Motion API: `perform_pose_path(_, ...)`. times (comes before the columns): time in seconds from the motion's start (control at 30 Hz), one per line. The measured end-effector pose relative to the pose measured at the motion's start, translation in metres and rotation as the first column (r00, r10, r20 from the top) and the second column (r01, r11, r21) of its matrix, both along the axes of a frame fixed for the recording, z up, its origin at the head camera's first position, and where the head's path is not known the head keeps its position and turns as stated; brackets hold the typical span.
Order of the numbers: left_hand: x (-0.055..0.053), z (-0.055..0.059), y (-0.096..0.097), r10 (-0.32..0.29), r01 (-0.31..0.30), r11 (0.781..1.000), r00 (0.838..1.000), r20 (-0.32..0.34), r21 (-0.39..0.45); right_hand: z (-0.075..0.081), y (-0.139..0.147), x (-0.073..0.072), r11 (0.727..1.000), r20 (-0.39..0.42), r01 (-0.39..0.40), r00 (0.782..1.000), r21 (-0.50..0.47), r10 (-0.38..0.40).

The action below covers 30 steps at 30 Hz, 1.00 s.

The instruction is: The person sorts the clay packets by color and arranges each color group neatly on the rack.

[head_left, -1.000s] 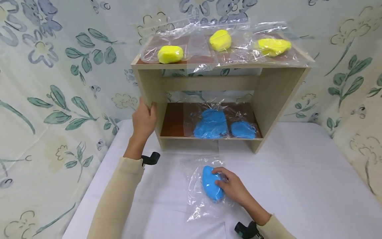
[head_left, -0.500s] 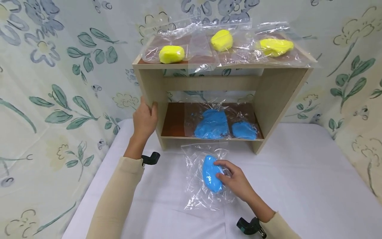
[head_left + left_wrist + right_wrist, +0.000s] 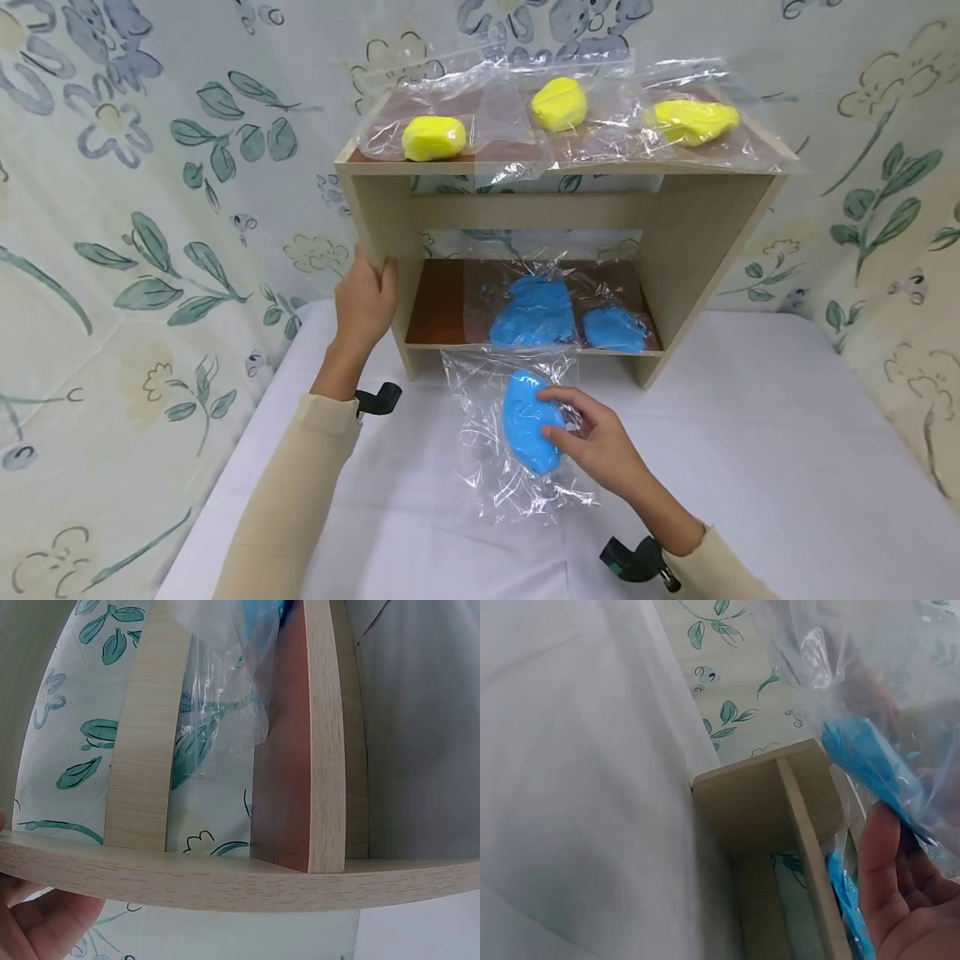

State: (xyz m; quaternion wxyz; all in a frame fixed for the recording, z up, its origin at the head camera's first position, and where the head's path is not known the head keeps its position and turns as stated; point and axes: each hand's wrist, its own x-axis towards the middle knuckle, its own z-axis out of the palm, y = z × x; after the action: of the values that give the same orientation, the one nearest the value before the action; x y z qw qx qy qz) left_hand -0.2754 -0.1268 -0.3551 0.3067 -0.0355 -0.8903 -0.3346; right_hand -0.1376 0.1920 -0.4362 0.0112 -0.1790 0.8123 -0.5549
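My right hand (image 3: 603, 437) pinches a lump of blue clay (image 3: 525, 421) through its clear zip bag (image 3: 480, 467), in front of the small wooden shelf (image 3: 375, 208). In the right wrist view the thumb presses the edge of the bagged blue clay (image 3: 874, 761). My left hand (image 3: 363, 304) grips the front edge of the shelf's left side panel; its fingers behind the panel are partly hidden. On the lower board lie two more bagged blue lumps, a larger one (image 3: 536, 310) and a smaller one (image 3: 615, 327).
Three bagged yellow lumps rest on the top board: left (image 3: 433, 138), middle (image 3: 558, 104) and right (image 3: 696, 122). The shelf stands on a table with a white cloth (image 3: 780, 467), against a floral curtain (image 3: 187, 275). Bare brown board (image 3: 437, 304) shows at the lower left.
My right hand has lifted the bagged blue clay and moved it forward, closer to the shelf's lower front edge. The left hand keeps its hold on the side panel.
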Motion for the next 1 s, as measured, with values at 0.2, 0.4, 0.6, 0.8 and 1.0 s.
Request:
perform_pose_path(0.2,-0.001,0.001,-0.002,-0.001,0.001,1.000,1.000,-0.018,-0.016,0.021,0.002,-0.005,0.998,-0.144,-0.042,0.988,0.054,0.050)
perform_pose_path(0.4,-0.001,-0.001,-0.002,0.003,-0.003,1.000,1.000,-0.002,-0.008,0.042,0.008,-0.029,0.990,-0.210,-0.043,0.975,0.137,0.071)
perform_pose_path(0.6,0.000,-0.001,0.000,-0.005,0.005,1.000,1.000,0.001,-0.003,0.068,0.012,-0.052,0.972,-0.189,-0.040,0.978,0.231,0.085)
perform_pose_path(0.8,0.000,0.001,0.002,-0.016,0.015,1.000,0.999,0.029,0.020,0.084,0.001,-0.077,0.963,-0.188,-0.008,0.980,0.270,0.061)
perform_pose_path(1.0,0.000,0.002,0.001,-0.003,0.003,1.000,1.000,0.020,0.020,0.092,-0.036,-0.103,0.965,-0.113,-0.012,0.993,0.264,0.043)
